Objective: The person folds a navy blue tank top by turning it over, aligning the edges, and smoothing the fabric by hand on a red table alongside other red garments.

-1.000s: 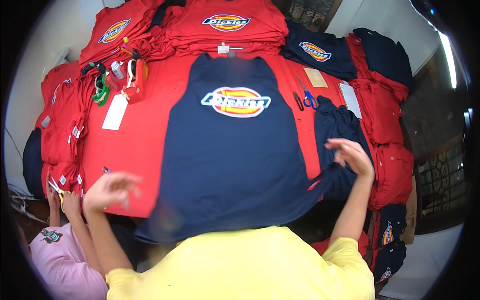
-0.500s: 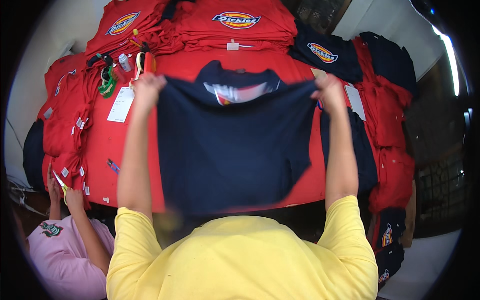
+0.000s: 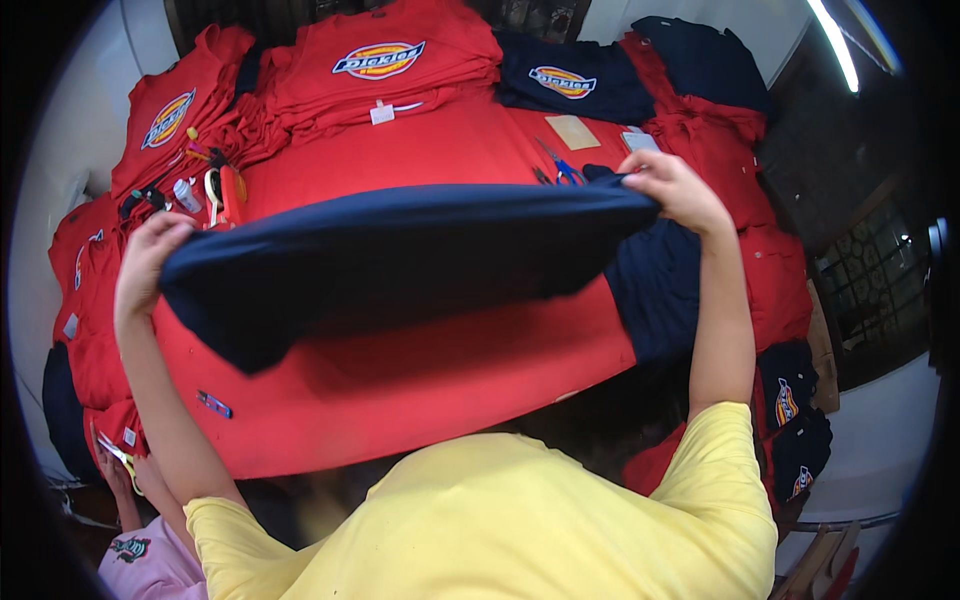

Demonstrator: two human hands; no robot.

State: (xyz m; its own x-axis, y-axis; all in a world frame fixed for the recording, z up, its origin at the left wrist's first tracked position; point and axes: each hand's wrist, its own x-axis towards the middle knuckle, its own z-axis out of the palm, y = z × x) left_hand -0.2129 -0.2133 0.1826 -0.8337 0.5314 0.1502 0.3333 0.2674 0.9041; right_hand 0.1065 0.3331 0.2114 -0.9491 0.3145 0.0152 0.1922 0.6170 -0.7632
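A: Item one, your left hand [image 3: 148,262]. State?

B: Raised at the left side of the table, fingers curled shut on the left edge of the navy shirt [image 3: 400,255]. You're pinching cloth, nothing else.

A: Item two, your right hand [image 3: 672,190].

B: Up on the right, fingers closed over the shirt's right edge. Both of your arms are lifted, yellow sleeves [image 3: 720,460] showing at the bottom.

A: Item three, the navy shirt itself. Location?

B: Held in the air between your two hands, stretched wide and nearly flat, above the red cloth [image 3: 430,370] that covers the table. Its near edge sags a little at the left. Whether its far edge touches the cloth, I cannot tell.

A: Surroundings, far side?

B: A stack of red shirts [image 3: 385,70] with an oval chest patch, a second red stack [image 3: 175,115] to its left, a navy shirt stack [image 3: 575,85] to its right. More red garments [image 3: 770,270] hang off the right edge, with navy ones [image 3: 790,400] lower down.

A: Small goods?

B: Blue-handled scissors [image 3: 562,168] just beyond the shirt near your right hand, a tan card [image 3: 572,131] past them, a cluster of small tools [image 3: 205,190] near your left hand, a small blue item [image 3: 214,404] on the red cloth.

A: Anyone else?

B: One person at the lower left in a pink top [image 3: 150,565], a hand holding yellow-handled scissors [image 3: 122,458].
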